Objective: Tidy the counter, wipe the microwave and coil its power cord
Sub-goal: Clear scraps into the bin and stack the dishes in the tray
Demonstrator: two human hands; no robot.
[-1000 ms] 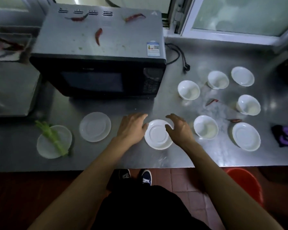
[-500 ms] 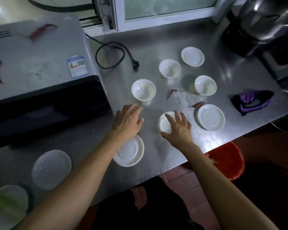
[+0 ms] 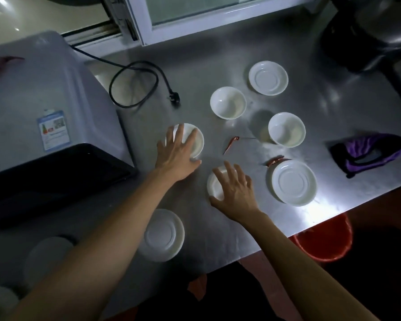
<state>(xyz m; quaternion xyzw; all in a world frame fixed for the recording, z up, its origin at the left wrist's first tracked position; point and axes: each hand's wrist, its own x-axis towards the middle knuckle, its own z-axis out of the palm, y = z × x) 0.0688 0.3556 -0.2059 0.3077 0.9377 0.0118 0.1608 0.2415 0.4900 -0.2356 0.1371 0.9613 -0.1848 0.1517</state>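
The grey microwave [image 3: 39,105] stands at the left of the steel counter [image 3: 218,54], a red chilli [image 3: 2,63] on its top. Its black power cord [image 3: 134,84] lies in a loose loop beside it, plug [image 3: 174,100] free. My left hand [image 3: 176,154] lies over a white bowl [image 3: 196,140], fingers spread. My right hand [image 3: 234,188] covers another white bowl [image 3: 214,184], fingers spread. Two more bowls [image 3: 228,103] [image 3: 286,128] and white saucers [image 3: 267,77] [image 3: 293,183] [image 3: 163,235] sit around. Two red chillies [image 3: 230,144] [image 3: 274,161] lie between them.
A purple cloth [image 3: 368,151] lies at the right edge. A dark appliance [image 3: 368,31] stands at the back right. A red bucket [image 3: 324,239] sits on the floor below the counter. Translucent plates [image 3: 46,256] lie at the front left. A window frame [image 3: 195,22] runs behind.
My view swung right and closer. My left hand moved from the front saucer forward onto a bowl. My right hand stays over the bowl near the front.
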